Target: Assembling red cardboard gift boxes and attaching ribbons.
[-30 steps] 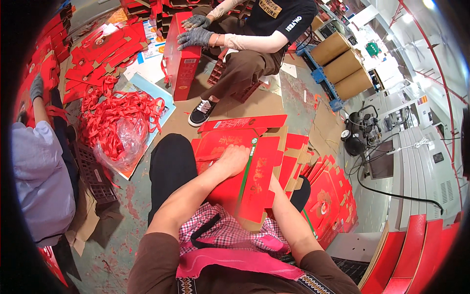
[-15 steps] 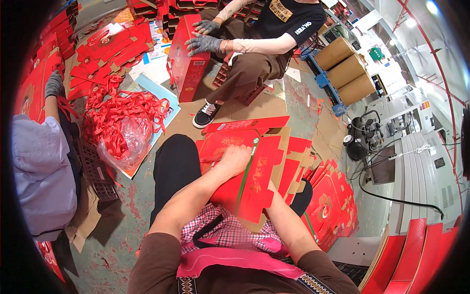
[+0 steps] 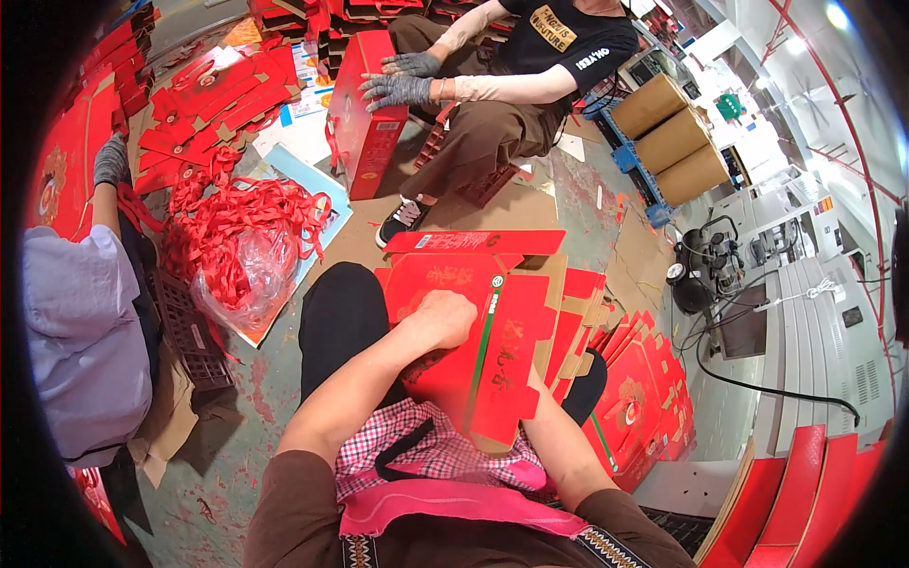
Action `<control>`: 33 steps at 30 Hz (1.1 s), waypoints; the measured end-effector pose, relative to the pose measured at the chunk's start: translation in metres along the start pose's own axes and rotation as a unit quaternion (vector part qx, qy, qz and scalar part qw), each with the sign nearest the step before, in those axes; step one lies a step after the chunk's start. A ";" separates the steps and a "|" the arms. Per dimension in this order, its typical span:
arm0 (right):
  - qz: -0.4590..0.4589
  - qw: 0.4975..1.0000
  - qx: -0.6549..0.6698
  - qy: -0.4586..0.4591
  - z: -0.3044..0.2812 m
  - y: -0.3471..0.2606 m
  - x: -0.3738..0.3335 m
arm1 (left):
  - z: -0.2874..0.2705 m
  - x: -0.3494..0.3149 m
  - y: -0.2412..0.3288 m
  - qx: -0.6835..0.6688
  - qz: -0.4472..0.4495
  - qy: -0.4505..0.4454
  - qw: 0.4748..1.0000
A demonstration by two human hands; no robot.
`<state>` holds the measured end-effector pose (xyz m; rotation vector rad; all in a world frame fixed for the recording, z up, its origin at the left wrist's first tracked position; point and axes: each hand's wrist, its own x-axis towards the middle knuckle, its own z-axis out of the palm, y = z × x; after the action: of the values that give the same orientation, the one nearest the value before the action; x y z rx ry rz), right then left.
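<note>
Scuffed green workshop floor [image 3: 218,464] around a red carton blank [image 3: 516,331]

Far left of the left hand's [image 3: 445,320] fingers, a co-worker in a lavender shirt [image 3: 85,331] has one grey-gloved hand [image 3: 110,159] at printed red cartons [image 3: 76,151]. Closer to the fingers stands a dark plastic crate [image 3: 194,327], torn brown cardboard [image 3: 166,421] beside it. Next comes a tangle of red ribbons [image 3: 232,213], partly inside a clear plastic bag [image 3: 248,284]. Ahead of the fingers, a seated co-worker in a black T-shirt [image 3: 559,57] lays two gloved hands [image 3: 398,90] on an upright red box [image 3: 369,142].

The bare left hand rests on the carton blank, fingers curled inward, tips hidden; whether they pinch anything cannot be told. The blank lies over the lap directly under these fingers, its long flap beyond them, its green stripe and gold lettering just to their right. The right forearm [image 3: 559,435] passes beneath the blank's right edge, hiding the right hand, so its fingers' state cannot be told. Right of them, flat red cartons [image 3: 639,398] overlap in a pile; farther off are brown rolls [image 3: 668,123] on a blue pallet [image 3: 625,156] and a black air compressor [image 3: 696,270].
</note>
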<state>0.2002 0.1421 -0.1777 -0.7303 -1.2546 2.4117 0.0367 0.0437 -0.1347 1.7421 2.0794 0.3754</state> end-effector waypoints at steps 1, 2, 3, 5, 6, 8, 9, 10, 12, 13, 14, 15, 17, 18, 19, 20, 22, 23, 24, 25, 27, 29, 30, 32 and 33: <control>0.002 1.000 0.002 -0.002 -0.005 0.000 -0.011 | 0.001 0.000 -0.001 -0.005 0.002 -0.004 1.000; 0.004 1.000 0.004 -0.005 -0.006 0.005 -0.018 | 0.002 0.000 -0.003 -0.005 -0.001 -0.004 1.000; 0.006 1.000 0.007 -0.005 -0.002 0.004 -0.013 | 0.003 -0.001 -0.003 -0.012 -0.014 0.001 1.000; 0.010 1.000 0.012 -0.005 -0.007 0.003 -0.024 | 0.002 -0.002 -0.003 -0.018 -0.029 0.004 0.999; 0.012 1.000 0.016 -0.006 -0.005 0.003 -0.023 | -0.001 -0.004 -0.003 -0.023 -0.030 0.013 0.999; 0.014 1.000 0.024 -0.007 -0.003 0.001 -0.023 | 0.000 -0.005 -0.004 -0.028 -0.032 0.020 0.999; 0.016 1.000 0.025 -0.008 -0.005 0.001 -0.028 | 0.003 -0.003 -0.003 -0.021 -0.021 0.017 0.999; 0.017 0.999 0.027 -0.009 -0.006 0.002 -0.033 | 0.005 -0.002 -0.003 -0.015 -0.010 0.015 1.000; 0.020 0.999 0.031 -0.010 -0.003 0.005 -0.033 | 0.006 -0.002 -0.003 -0.006 0.001 0.005 1.000; 0.022 0.999 0.033 -0.009 -0.003 0.005 -0.036 | 0.006 -0.004 -0.003 0.003 0.014 -0.006 1.000; 0.024 0.999 0.036 -0.009 -0.007 0.004 -0.043 | 0.006 -0.005 -0.002 0.002 0.013 -0.008 1.000; 0.026 0.999 0.038 -0.008 -0.007 0.002 -0.044 | 0.006 -0.008 0.000 0.007 0.016 -0.004 1.000; 0.032 0.999 0.044 -0.005 -0.003 0.002 -0.045 | 0.007 -0.015 0.004 0.009 0.018 -0.005 1.000; 0.035 0.998 0.047 -0.005 0.000 -0.002 -0.038 | 0.006 -0.018 0.007 0.019 0.032 -0.037 0.999; 0.038 0.998 0.050 -0.004 -0.002 -0.004 -0.043 | 0.006 -0.022 0.009 0.028 0.046 -0.070 0.996; 0.042 0.998 0.055 -0.002 0.003 -0.001 -0.042 | 0.010 -0.031 0.013 0.033 0.069 -0.061 0.995; 0.050 0.997 0.064 -0.001 0.004 -0.005 -0.039 | 0.016 -0.060 0.023 -0.020 0.105 -0.033 0.994; 0.054 0.996 0.070 0.002 0.002 -0.010 -0.036 | 0.013 -0.075 0.027 -0.061 0.117 -0.019 0.991; 0.062 0.995 0.079 0.007 0.004 -0.013 -0.032 | 0.004 -0.095 0.033 -0.105 0.127 -0.009 0.986; 0.074 0.993 0.087 0.016 0.002 -0.018 -0.030 | -0.021 -0.117 0.036 -0.126 0.105 -0.020 0.986; 0.090 0.988 0.112 0.057 -0.006 -0.029 -0.037 | -0.048 -0.153 0.023 -0.203 0.164 0.098 0.960; 0.103 0.981 0.134 0.097 -0.007 -0.033 -0.043 | -0.095 -0.185 0.018 -0.229 0.029 0.044 0.972; 0.109 0.977 0.145 0.109 -0.007 -0.036 -0.046 | -0.103 -0.202 0.013 -0.229 0.007 0.095 0.969; 0.127 0.968 0.168 0.133 -0.008 -0.035 -0.037 | -0.114 -0.223 0.000 -0.239 -0.061 0.088 0.965; 0.128 0.967 0.174 0.138 -0.008 -0.035 -0.043 | -0.117 -0.232 0.000 -0.229 -0.102 0.100 0.963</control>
<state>0.2414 0.1454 -0.1399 -1.1228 -0.6386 2.5200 0.0154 -0.1784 -0.0012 1.2494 2.0680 0.9171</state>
